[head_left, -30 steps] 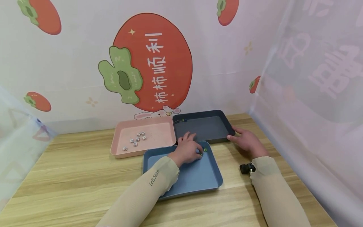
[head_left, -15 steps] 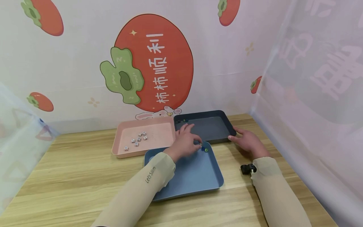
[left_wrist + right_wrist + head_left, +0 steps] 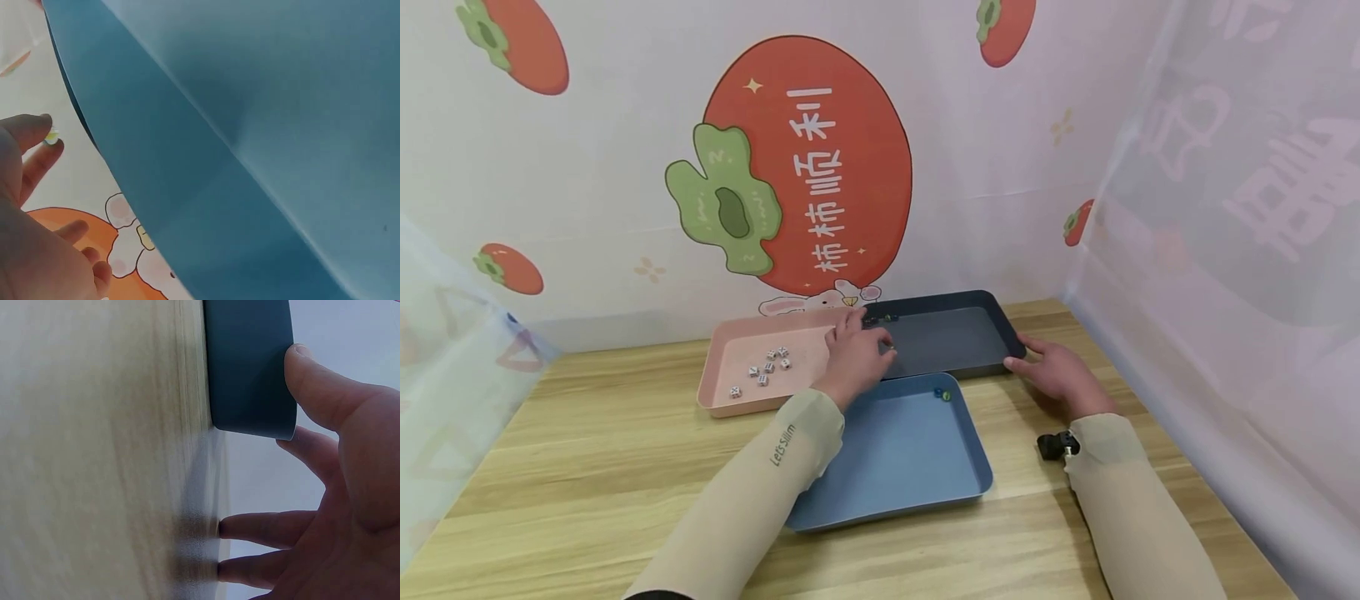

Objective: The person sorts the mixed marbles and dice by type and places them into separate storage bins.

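Observation:
My left hand [image 3: 852, 362] hovers over the left part of the dark grey tray [image 3: 951, 337], beside its border with the pink tray. Between thumb and index finger it pinches a small glass marble [image 3: 52, 136], clear with yellow-green. Two more marbles [image 3: 945, 396] lie in the far right corner of the blue tray [image 3: 895, 467]. Several dark and green marbles [image 3: 889, 317] sit at the dark tray's back left corner, partly behind my left fingers. My right hand [image 3: 1060, 379] holds the dark tray's right front corner between thumb and index finger, its other fingers spread down to the tabletop.
Several white dice [image 3: 767, 367] lie in the pink tray [image 3: 718, 404] on the left. The three trays stand close together on a wooden table [image 3: 587, 467]. A printed cloth wall [image 3: 602, 192] rises behind, with another at the right. A black clip [image 3: 1055, 446] sits at my right cuff.
My left hand has picked a marble out of the blue tray and carried it left and away from me over the dark tray. My right hand stays at the dark tray's corner.

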The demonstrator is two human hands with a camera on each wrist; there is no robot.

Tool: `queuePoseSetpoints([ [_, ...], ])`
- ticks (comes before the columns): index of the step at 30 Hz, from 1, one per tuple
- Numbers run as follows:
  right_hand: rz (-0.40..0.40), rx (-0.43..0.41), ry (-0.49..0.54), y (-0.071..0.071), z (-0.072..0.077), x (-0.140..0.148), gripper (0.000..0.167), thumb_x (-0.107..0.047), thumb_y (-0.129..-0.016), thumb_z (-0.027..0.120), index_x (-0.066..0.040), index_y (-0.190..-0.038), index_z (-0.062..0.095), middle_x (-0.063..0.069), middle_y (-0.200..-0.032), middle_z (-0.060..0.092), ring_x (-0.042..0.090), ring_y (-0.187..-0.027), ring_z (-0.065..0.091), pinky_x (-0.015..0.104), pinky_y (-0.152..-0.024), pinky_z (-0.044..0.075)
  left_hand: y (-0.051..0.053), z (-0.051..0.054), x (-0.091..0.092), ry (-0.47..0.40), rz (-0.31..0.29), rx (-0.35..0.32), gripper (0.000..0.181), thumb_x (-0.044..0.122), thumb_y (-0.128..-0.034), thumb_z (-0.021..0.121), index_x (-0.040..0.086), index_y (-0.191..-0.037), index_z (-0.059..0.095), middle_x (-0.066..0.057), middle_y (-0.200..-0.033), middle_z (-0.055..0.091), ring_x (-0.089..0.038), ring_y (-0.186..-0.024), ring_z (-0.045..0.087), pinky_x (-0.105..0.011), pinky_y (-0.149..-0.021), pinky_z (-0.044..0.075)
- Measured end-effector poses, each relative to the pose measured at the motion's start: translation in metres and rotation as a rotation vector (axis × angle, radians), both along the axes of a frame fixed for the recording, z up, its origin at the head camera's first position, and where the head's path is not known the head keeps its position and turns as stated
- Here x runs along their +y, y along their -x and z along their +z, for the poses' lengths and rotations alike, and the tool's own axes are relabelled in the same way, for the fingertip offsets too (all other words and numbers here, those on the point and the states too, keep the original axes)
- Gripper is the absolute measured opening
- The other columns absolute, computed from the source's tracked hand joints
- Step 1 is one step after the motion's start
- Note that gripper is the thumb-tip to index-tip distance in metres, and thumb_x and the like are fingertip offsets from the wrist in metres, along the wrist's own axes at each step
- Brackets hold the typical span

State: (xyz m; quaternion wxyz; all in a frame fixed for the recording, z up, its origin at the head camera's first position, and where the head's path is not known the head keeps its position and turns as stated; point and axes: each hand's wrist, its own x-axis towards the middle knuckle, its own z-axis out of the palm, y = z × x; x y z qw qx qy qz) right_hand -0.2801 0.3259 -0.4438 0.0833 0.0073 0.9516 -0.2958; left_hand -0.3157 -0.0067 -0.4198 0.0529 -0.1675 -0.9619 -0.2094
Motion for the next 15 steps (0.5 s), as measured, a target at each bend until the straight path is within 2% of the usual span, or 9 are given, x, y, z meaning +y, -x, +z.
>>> queuePoseSetpoints([
  [4, 0.002, -0.001, -0.001, 0.0002, 0.0, 0.0001, 0.085, -0.06, -0.097, 0.053, -0.011, -0.159, 0.023, 0.032, -0.152, 0.031, 0.054, -0.137, 0.028, 0.066, -0.106, 0.026, 0.0033, -0.0016, -0.0028, 0.026, 0.017, -0.02, 0.02, 0.032, -0.0933, 0.071, 0.02, -0.109, 0.074, -0.016, -0.156, 0.027, -0.035, -0.143, 0.012, -0.056, -0.11, 0.018],
  [9, 0.004, -0.002, -0.006, 0.0001, 0.0002, 0.0001, 0.085, -0.06, -0.097, 0.052, -0.011, -0.159, 0.022, 0.032, -0.153, 0.03, 0.054, -0.137, 0.028, 0.066, -0.106, 0.026, 0.0042, 0.0019, -0.0041, 0.053, 0.015, -0.013, 0.019, 0.032, -0.0941, 0.069, 0.02, -0.109, 0.075, -0.017, -0.155, 0.03, -0.035, -0.142, 0.012, -0.057, -0.109, 0.017],
  [12, -0.002, -0.007, -0.003, 0.0001, 0.0003, 0.0, 0.085, -0.06, -0.096, 0.053, -0.011, -0.159, 0.022, 0.032, -0.153, 0.03, 0.054, -0.137, 0.027, 0.066, -0.106, 0.025, 0.0045, 0.0035, -0.0057, 0.079, 0.023, 0.012, 0.021, 0.031, -0.094, 0.069, 0.019, -0.111, 0.074, -0.018, -0.151, 0.034, -0.036, -0.14, 0.016, -0.058, -0.108, 0.018],
  [15, -0.006, -0.011, 0.0, -0.0004, 0.0005, -0.0007, 0.086, -0.061, -0.096, 0.053, -0.012, -0.159, 0.022, 0.032, -0.153, 0.03, 0.054, -0.137, 0.027, 0.066, -0.106, 0.025, 0.0053, 0.003, -0.0088, 0.122, 0.05, 0.042, 0.029, 0.03, -0.093, 0.07, 0.017, -0.119, 0.072, -0.018, -0.146, 0.036, -0.037, -0.139, 0.019, -0.059, -0.106, 0.02],
])
